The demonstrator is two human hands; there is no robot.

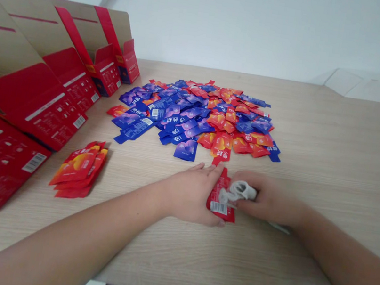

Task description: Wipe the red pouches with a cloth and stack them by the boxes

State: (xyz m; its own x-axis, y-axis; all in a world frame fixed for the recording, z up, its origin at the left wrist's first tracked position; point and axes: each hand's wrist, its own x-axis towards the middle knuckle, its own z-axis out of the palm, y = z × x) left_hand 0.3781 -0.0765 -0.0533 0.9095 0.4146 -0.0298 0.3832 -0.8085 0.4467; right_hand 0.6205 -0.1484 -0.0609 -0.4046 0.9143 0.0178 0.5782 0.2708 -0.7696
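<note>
A red pouch (220, 192) with a barcode lies on the table in front of me. My left hand (198, 193) rests along its left side, fingers and thumb spread against its edge. My right hand (260, 196), slightly blurred, is closed around a rolled white item (243, 190) that overlaps the pouch's right part. Beyond my hands spreads a large pile of blue pouches (179, 117) and orange-red pouches (222, 142). A small stack of orange-red pouches (79, 166) sits to the left of my left hand.
Several open red boxes (56, 103) with raised lids stand in a row along the left side of the wooden table (318, 147). A white wall (264, 29) rises behind the table. A white strip lies partly under my right wrist.
</note>
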